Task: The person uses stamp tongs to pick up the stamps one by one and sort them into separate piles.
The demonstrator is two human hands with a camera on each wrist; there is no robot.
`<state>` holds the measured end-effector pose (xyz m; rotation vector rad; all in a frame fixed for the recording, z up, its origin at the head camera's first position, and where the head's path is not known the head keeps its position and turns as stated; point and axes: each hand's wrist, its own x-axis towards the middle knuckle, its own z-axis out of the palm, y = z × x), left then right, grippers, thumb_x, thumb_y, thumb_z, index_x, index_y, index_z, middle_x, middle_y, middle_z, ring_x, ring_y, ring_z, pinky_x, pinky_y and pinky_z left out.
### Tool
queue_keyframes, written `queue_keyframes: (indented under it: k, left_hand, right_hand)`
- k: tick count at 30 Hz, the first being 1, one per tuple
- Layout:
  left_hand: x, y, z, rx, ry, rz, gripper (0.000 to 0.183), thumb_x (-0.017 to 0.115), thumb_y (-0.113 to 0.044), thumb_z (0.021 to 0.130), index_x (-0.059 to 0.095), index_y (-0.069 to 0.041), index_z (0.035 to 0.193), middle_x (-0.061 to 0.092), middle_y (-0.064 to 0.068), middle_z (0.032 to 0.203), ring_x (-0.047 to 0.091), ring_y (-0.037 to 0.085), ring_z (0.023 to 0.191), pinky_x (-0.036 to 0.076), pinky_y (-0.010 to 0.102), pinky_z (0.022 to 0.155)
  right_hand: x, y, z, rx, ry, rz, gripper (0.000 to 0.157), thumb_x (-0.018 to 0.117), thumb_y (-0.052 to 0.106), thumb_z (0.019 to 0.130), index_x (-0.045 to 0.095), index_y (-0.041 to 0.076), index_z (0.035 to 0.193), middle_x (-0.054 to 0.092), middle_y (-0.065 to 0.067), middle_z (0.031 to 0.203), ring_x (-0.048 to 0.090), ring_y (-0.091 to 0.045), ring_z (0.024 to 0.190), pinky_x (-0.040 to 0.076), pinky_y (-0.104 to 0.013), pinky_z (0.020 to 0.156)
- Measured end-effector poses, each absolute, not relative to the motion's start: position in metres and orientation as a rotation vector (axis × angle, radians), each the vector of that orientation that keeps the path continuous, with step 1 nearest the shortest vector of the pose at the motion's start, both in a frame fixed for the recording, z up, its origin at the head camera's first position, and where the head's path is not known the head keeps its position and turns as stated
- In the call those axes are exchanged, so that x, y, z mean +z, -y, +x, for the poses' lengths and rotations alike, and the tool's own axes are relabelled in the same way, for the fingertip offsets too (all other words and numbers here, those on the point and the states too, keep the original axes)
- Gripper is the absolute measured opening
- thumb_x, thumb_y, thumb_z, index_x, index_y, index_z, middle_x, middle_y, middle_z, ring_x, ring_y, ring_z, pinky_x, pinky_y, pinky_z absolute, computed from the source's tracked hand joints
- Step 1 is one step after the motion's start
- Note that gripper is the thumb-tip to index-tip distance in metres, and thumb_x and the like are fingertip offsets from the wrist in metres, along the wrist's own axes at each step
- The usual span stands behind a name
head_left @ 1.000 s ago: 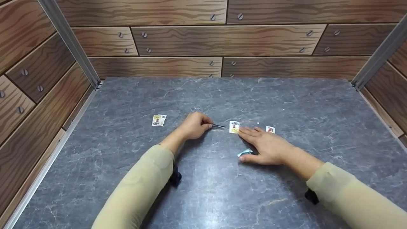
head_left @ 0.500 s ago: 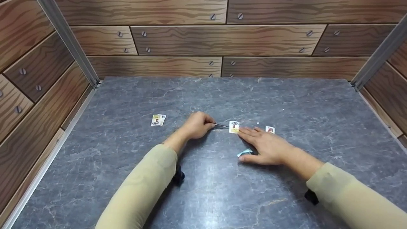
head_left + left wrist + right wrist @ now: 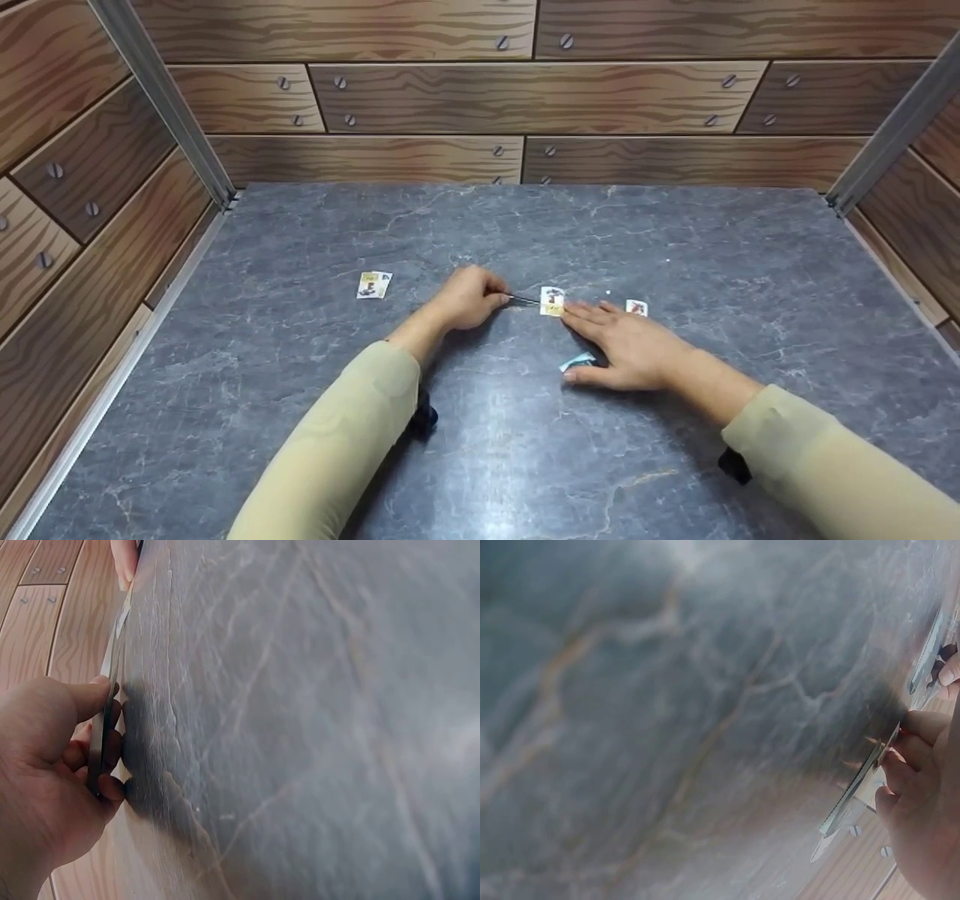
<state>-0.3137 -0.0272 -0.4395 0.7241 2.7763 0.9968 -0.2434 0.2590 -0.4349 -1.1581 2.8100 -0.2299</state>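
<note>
My left hand (image 3: 469, 298) pinches slim tweezers (image 3: 524, 299), dark at the rear and silver towards the tip. Their points sit right at the left edge of a small white printed paper piece (image 3: 552, 299) with a yellow band. In the left wrist view the tweezers (image 3: 113, 664) lie between thumb and curled fingers, low over the table. My right hand (image 3: 637, 349) rests flat on the table with fingers stretched out, its index fingertip on that paper's lower right edge. By the right thumb lies a light-blue slip (image 3: 577, 362), partly hidden.
Two overlapping printed paper pieces (image 3: 373, 285) lie to the left. Beyond the right fingers is another small printed piece (image 3: 637, 307), with a tiny white scrap (image 3: 608, 292) nearby. The grey marbled table (image 3: 480, 225) is bounded by a wood-patterned wall (image 3: 420, 97).
My left hand has moved slightly right, bringing the tweezers' points from just short of the paper to its left edge. The right hand and the papers have stayed put.
</note>
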Motion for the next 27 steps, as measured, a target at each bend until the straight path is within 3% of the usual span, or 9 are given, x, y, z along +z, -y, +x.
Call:
queue_keyframes:
  k: [9, 27]
  left_hand:
    - [-0.4422, 0.0242, -0.3131, 1.006, -2.789, 0.722, 0.016, 0.069, -0.011, 0.102, 0.082, -0.003, 0.105, 0.078, 0.006, 0.095, 0.066, 0.020, 0.090, 0.054, 0.038, 0.089]
    - [-0.4449, 0.0220, -0.3109, 1.010, -2.832, 0.738, 0.016, 0.068, -0.011, 0.103, 0.082, -0.004, 0.107, 0.078, 0.006, 0.101, 0.069, 0.025, 0.099, 0.053, 0.041, 0.092]
  right_hand:
    - [-0.4359, -0.2593, -0.2430, -0.228, -2.806, -1.134, 0.100, 0.053, 0.076, 0.098, 0.037, 0.003, 0.163, 0.034, -0.017, 0.169, 0.035, -0.040, 0.152, 0.025, -0.057, 0.124]
    - [-0.4351, -0.2596, -0.2429, -0.212, -2.815, -1.165, 0.100, 0.054, 0.074, 0.098, 0.037, 0.001, 0.163, 0.036, -0.018, 0.167, 0.037, -0.039, 0.152, 0.026, -0.057, 0.124]
